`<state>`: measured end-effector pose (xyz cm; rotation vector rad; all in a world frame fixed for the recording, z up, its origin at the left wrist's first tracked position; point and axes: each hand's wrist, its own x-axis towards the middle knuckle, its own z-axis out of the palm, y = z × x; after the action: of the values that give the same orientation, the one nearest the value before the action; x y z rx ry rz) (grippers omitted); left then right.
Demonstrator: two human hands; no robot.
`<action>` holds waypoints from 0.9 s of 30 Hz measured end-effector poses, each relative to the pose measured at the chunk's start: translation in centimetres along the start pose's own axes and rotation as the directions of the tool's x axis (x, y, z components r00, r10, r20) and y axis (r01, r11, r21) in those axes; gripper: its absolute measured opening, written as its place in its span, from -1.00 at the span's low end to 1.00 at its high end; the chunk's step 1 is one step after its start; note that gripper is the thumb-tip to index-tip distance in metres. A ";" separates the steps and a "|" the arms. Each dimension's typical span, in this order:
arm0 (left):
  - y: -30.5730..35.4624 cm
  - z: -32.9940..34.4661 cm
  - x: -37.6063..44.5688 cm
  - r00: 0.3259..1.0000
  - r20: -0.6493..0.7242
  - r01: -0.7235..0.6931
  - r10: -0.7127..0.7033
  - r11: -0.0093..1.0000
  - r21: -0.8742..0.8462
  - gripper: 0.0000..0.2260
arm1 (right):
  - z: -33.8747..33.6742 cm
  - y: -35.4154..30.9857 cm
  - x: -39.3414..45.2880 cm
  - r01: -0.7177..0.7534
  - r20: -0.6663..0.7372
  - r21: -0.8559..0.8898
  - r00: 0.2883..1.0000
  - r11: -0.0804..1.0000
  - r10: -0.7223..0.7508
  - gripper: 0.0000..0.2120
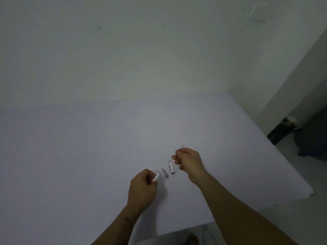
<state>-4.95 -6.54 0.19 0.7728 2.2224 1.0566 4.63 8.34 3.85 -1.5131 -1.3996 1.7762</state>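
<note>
My left hand (142, 189) grips a short white pen barrel (156, 177), its open end pointing up and to the right. My right hand (188, 160) pinches a thin pen refill (170, 162); its pale tail slants down to the left and its dark tip pokes out above the fingers. Between the hands, a small grey tapered pen piece (165, 172) lies on the pale sheet (88, 147). A white pen piece with a dark end (172, 169) lies just right of it, partly under the refill.
The pale sheet covers a wide flat surface reaching a white wall (123, 50) behind. Its right edge (283, 156) drops to the floor, where a dark container with a pale lid (283, 129) and dark fabric (311, 144) sit.
</note>
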 end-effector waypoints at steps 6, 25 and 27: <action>1.1 1.4 -0.1 0.998 -0.004 -0.066 0.066 0.998 -0.007 -0.87 | -6.0 -0.3 1.9 0.062 -0.083 -0.323 0.992 0.944 -0.094 -0.86; 4.1 8.0 -0.5 0.997 -0.011 0.073 -0.073 0.994 0.082 -0.94 | -10.3 5.2 5.3 0.158 0.126 -0.848 0.987 0.507 -0.097 -0.90; 4.2 8.1 -0.5 0.996 -0.031 0.083 -0.081 0.994 0.067 -0.93 | -10.3 5.1 5.2 0.189 0.145 -0.858 0.981 0.477 -0.129 -0.91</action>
<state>2.05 -0.71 -0.68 0.6927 2.3044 0.9617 13.68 14.72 -2.09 -1.6434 -2.6290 0.9490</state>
